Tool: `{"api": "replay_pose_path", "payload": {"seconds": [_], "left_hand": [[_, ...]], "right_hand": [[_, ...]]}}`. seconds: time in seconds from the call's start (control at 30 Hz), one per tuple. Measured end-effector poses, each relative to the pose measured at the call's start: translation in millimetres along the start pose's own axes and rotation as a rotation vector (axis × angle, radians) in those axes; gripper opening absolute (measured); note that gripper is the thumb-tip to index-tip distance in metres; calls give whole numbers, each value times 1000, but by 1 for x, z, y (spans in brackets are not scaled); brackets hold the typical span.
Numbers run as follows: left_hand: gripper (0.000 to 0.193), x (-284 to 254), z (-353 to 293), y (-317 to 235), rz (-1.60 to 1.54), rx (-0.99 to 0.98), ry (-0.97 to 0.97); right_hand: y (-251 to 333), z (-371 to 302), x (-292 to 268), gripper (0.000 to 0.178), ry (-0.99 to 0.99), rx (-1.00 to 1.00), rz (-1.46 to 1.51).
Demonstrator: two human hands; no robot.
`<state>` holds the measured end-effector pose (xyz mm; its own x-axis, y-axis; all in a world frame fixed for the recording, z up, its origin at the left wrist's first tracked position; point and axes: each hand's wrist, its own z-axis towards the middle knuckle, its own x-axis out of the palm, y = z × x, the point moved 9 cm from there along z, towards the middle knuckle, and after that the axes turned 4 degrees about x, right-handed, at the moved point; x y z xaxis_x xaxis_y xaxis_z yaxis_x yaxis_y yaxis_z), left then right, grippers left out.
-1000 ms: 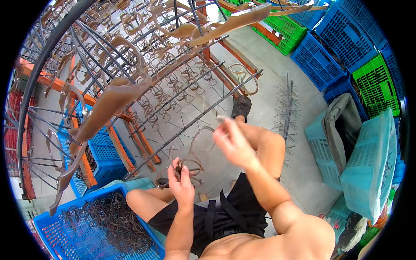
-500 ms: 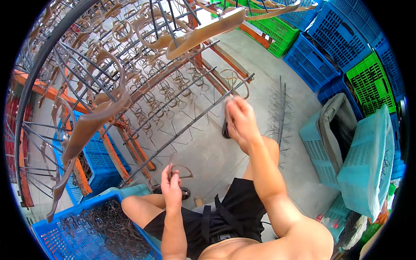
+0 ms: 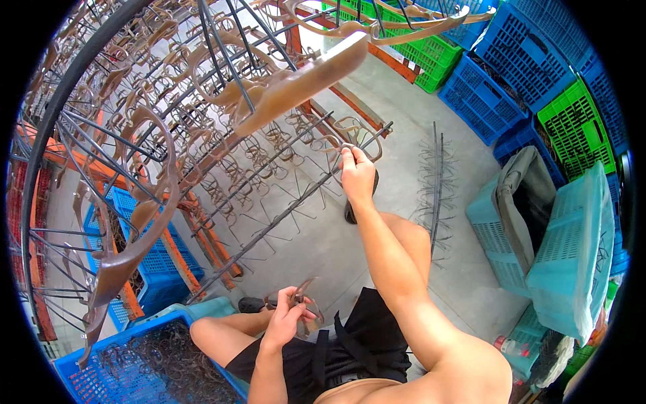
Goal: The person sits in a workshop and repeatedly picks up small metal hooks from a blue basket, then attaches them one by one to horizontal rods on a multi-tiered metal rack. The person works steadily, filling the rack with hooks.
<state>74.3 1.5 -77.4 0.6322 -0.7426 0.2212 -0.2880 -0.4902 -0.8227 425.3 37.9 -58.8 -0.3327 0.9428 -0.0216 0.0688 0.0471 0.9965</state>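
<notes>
My right hand (image 3: 357,174) reaches forward and pinches a thin brown looped frame (image 3: 328,144), something like an eyeglass front, at the far end of a dark rod (image 3: 286,214) with wire prongs. Another brown looped frame (image 3: 367,125) hangs at that rod's tip. Whether the pinched one touches a prong I cannot tell. Above my lap, my left hand (image 3: 286,318) is closed around one or more brown looped frames (image 3: 308,291), their number partly hidden by the fingers. Left of my knee, a blue crate (image 3: 87,377) holds a heap of dark looped frames (image 3: 175,360).
An orange metal rack (image 3: 214,236) carries rods of brown frames at left. Large brown pieces (image 3: 303,84) hang close overhead on black spokes. A pronged rod (image 3: 437,195) lies on the floor at right. Blue crates (image 3: 481,97) and teal baskets (image 3: 494,229) line the right side.
My right hand has drawn slightly back and left, now showing a pinched frame. The left hand has moved right and a little toward me with its frames. The view has shifted slightly.
</notes>
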Motion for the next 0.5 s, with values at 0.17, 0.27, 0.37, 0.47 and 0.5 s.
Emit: {"api": "replay_pose_path", "payload": {"seconds": [0.17, 0.27, 0.37, 0.47, 0.5], "left_hand": [[25, 7, 0, 3, -70, 16, 43], [25, 4, -2, 8, -145, 87, 31], [31, 4, -7, 2, -409, 157, 5], [26, -5, -10, 0, -533, 205, -43], [25, -7, -11, 2, -485, 218, -58]], "right_hand": [[-11, 3, 9, 21, 105, 162, 229], [-11, -1, 14, 21, 131, 185, 212], [-4, -8, 20, 20, 142, 95, 143], [1, -19, 27, 21, 163, 2, 112], [2, -23, 26, 23, 155, -24, 85]]}}
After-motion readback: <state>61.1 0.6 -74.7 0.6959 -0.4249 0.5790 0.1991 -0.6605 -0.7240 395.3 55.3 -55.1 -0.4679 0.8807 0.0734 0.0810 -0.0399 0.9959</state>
